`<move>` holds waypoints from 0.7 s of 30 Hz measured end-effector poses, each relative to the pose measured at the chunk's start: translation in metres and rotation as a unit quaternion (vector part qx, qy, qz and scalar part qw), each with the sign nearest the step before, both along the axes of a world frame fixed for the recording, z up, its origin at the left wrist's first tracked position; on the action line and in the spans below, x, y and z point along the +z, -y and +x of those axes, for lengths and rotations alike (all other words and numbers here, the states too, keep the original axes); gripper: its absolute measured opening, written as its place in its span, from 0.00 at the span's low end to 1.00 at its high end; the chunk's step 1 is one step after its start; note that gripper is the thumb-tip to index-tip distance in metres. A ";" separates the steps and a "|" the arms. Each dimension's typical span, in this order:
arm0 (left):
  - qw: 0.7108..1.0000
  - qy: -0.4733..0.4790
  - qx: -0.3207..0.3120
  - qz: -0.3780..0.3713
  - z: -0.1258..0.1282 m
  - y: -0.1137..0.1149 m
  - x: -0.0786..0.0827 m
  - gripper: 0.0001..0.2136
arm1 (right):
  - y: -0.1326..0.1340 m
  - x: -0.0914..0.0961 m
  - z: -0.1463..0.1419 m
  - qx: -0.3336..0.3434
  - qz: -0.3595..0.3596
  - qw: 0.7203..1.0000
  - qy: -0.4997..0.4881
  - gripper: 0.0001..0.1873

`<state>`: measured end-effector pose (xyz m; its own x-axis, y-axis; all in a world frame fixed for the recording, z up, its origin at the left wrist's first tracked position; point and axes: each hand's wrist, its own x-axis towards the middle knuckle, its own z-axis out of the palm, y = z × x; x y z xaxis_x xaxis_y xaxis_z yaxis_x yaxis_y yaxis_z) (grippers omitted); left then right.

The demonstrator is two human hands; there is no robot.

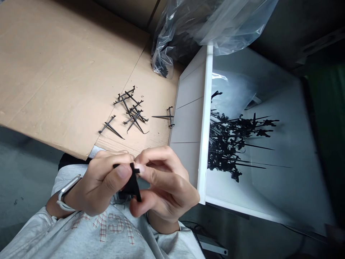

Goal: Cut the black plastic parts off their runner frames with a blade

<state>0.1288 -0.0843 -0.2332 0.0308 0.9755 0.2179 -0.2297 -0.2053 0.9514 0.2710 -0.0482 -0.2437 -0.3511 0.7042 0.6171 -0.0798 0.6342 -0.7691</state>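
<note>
L hand and R hand both pinch a black piece just off the worktop's near edge, mid-job, I'd judge from my remote feed. Spiky black parts lie loose on the worktop, more in the white bin; finished vs. waiting, I can't tell. Room looks widest to L; bin's wall crowds R.

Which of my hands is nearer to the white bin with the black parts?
Right. Your right hand appears close to the near-left corner of the white bin; your left hand is farther left, with the right hand between it and the bin.
</note>
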 end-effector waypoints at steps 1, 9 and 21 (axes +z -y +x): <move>1.000 -0.009 0.009 -0.006 0.000 0.001 0.000 0.19 | 0.000 0.000 -0.001 -0.003 -0.002 1.000 0.001 0.20; 0.997 -0.049 0.057 0.004 0.002 0.001 0.000 0.18 | 0.001 -0.006 -0.010 -0.026 -0.023 0.999 -0.037 0.17; 0.993 -0.061 0.102 -0.003 0.008 0.002 -0.004 0.17 | -0.009 -0.021 -0.022 -0.030 0.019 0.995 -0.095 0.17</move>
